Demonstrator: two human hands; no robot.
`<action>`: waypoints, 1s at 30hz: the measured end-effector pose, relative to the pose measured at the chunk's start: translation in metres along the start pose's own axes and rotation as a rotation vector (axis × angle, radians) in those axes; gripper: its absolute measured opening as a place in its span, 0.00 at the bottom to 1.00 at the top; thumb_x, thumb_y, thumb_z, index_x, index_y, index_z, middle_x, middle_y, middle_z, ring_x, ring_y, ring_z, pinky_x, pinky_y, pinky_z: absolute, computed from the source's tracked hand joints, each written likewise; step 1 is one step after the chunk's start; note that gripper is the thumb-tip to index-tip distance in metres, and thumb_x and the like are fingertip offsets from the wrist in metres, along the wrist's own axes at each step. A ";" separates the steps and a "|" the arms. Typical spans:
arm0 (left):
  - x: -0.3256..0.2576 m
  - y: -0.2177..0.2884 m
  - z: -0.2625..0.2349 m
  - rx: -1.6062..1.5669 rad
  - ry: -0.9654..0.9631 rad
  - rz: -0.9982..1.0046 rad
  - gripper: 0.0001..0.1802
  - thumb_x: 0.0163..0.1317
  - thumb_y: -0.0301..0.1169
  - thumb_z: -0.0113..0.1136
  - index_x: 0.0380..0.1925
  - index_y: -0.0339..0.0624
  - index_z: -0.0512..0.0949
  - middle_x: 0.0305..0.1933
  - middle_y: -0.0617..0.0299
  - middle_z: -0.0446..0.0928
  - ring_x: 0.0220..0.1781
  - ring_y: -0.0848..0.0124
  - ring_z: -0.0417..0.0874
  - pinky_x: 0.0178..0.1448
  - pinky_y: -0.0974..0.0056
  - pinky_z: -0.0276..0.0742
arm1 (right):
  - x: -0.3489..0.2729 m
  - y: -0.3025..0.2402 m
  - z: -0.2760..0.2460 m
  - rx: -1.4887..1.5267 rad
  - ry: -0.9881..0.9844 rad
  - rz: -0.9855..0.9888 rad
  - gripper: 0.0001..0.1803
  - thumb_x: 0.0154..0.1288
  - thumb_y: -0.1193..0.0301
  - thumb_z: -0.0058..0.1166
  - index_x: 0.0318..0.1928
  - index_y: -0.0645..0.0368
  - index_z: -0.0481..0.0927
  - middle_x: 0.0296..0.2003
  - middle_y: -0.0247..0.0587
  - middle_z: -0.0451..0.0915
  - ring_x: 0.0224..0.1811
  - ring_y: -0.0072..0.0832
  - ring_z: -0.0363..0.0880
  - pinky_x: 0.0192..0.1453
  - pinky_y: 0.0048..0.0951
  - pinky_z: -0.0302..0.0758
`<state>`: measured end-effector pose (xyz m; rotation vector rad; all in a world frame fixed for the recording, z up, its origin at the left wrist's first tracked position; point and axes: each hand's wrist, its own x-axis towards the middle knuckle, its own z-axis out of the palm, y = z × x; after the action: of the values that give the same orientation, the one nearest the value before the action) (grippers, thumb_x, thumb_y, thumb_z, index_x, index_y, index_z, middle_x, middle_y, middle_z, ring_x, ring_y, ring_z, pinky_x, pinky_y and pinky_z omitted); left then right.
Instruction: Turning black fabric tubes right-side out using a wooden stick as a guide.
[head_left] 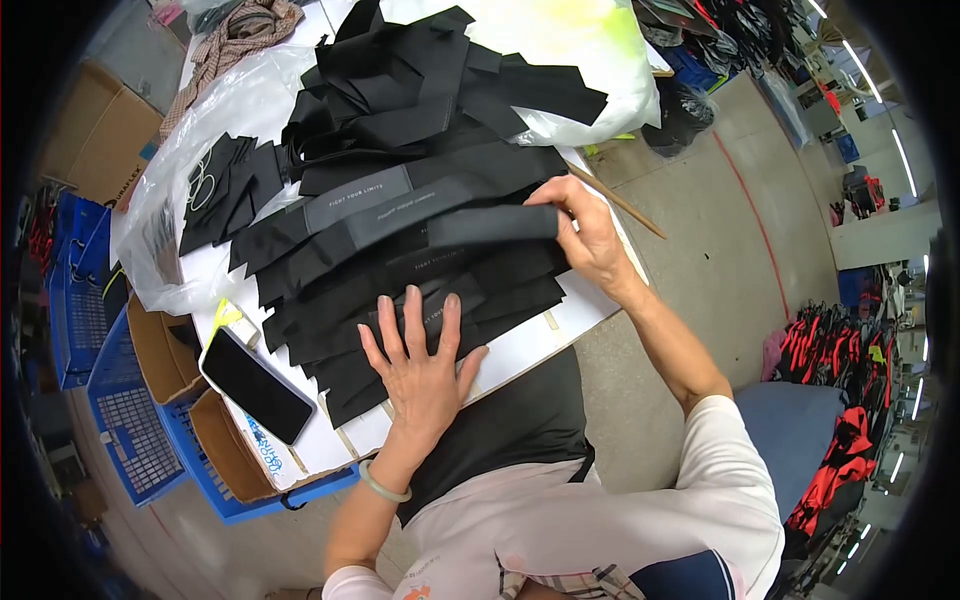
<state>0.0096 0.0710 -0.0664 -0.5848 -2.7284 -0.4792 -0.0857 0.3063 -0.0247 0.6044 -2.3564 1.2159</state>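
Note:
Overlapping black fabric strips (350,345) with small pale print cover the near part of a white table. My left hand (415,355) lies on the nearest strips, palm down, its fingers spread. At the right end of the rows, my right hand (590,232) pinches the end of one black fabric strip (500,224) between thumb and fingers. That strip's right end is lifted and bowed above the others. Behind the rows rises a loose heap of black fabric pieces (400,85). Smaller black pieces (232,190) with a pale elastic loop lie at the left.
A smartphone (257,385) rests on the table's left front corner (345,455). Clear plastic (150,240) spreads along the left side. Blue crates (140,430) and cardboard boxes (225,440) stand below that edge. A wooden stick (620,202) juts past the right edge.

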 end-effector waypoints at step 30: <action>0.026 -0.010 0.006 -0.026 0.021 0.149 0.39 0.47 0.48 0.67 0.60 0.49 0.69 0.69 0.48 0.58 0.71 0.48 0.53 0.70 0.41 0.43 | 0.088 -0.030 0.023 -0.123 -0.275 -0.383 0.09 0.47 0.82 0.49 0.30 0.58 0.76 0.38 0.36 0.79 0.48 0.36 0.75 0.59 0.43 0.62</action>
<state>-0.0194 0.0734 -0.0650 -0.7778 -2.6376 -0.4810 -0.1452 0.2555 0.0306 1.1794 -2.3580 0.8558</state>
